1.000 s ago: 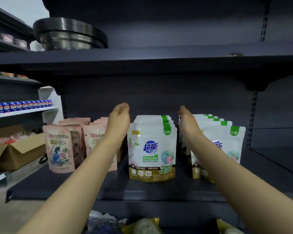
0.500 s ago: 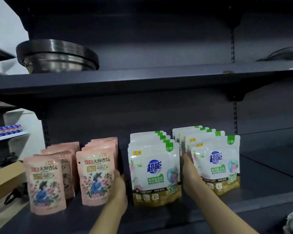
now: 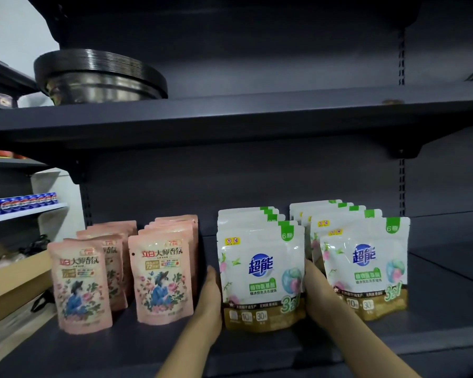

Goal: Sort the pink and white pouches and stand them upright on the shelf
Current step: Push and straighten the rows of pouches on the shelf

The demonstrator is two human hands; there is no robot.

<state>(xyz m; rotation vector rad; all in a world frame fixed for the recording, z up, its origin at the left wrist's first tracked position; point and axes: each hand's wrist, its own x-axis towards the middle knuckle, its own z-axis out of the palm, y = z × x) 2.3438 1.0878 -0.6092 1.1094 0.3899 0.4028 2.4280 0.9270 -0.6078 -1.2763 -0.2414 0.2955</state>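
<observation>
Pouches are standing upright in four rows on the dark shelf (image 3: pixel 257 353): two pink rows (image 3: pixel 161 279) on the left, two white rows on the right. Both hands are pressing flat against the sides of the left white row (image 3: pixel 261 276), the left hand (image 3: pixel 209 298) and right hand (image 3: pixel 318 296) holding it between open palms

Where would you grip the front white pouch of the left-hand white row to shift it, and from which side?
Probably by its two side edges, low down, coming from the front. The front white pouch stands upright, facing out, with more pouches right behind it, so only its edges are free. The left hand and right hand already flank it there.
</observation>
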